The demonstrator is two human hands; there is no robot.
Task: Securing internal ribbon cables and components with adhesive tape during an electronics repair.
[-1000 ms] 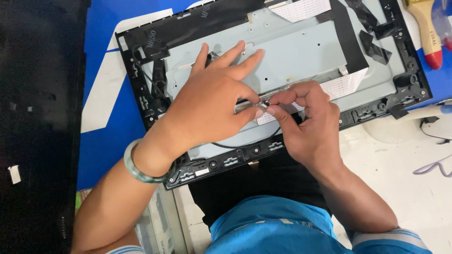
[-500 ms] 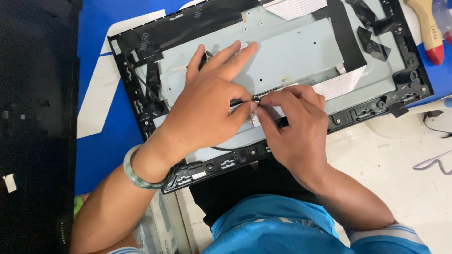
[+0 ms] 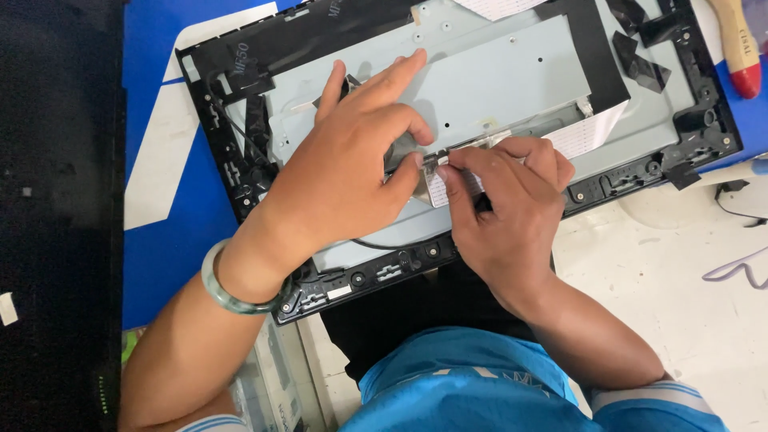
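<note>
Metal panel (image 3: pixel 496 80); two hands pinch one ribbon cable (image 3: pixel 438 186)

Bright, even overhead light; soft shadow under left hand (image 3: pixel 344 172) on metal panel (image 3: pixel 496 80). Mild glare on white bench (image 3: pixel 680 280). Sharp centre, slight blur at edges; left side v. dark.

White, scuffed worktop (image 3: pixel 680 304) carries a blue mat with white stripe (image 3: pixel 172 160), an opened black-framed monitor back with grey metal plate (image 3: pixel 512 80) lying flat across both, plus a red-tipped wooden-handled brush (image 3: pixel 740 48) top right.
</note>
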